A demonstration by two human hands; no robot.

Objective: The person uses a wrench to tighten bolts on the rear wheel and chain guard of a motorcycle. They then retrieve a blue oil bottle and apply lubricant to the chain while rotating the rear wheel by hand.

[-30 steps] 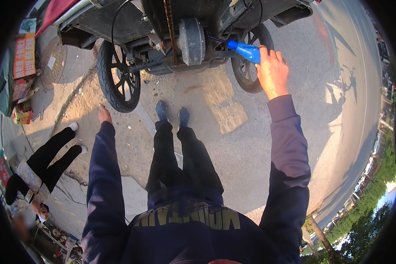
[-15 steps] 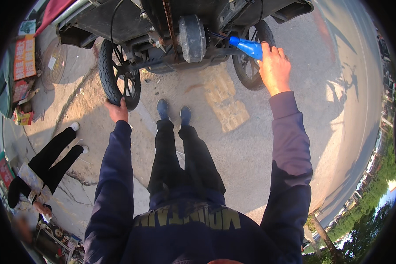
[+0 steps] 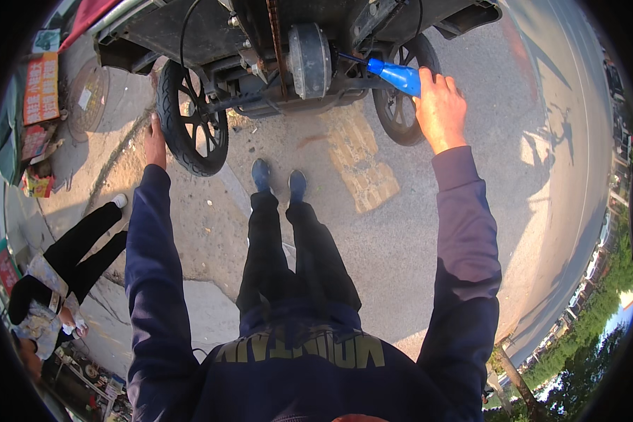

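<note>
My right hand [image 3: 441,112] grips a blue squeeze bottle [image 3: 399,77], which lies nearly level. Its thin dark nozzle points left at the side of a round grey drum-shaped housing [image 3: 309,62] between two wheels. My left hand [image 3: 155,144] is beside the outer side of the left wheel [image 3: 192,126], fingers stretched upward and holding nothing; whether it touches the tyre is hard to tell. A rusty chain [image 3: 275,46] runs up just left of the housing. The right wheel [image 3: 399,105] sits behind the bottle, partly hidden by it and my hand.
The vehicle's dark underside [image 3: 169,39] spans the top. At left, a person in black trousers [image 3: 81,253] stands near a cart [image 3: 95,383] of small items. Signs [image 3: 42,88] and packages line the far left. A manhole cover [image 3: 88,98] lies in the pavement; a road runs along the right.
My left hand has let go of the left wheel's lower tyre and moved up and left to its outer side. The wheel looks turned. The right hand and bottle have hardly moved.
</note>
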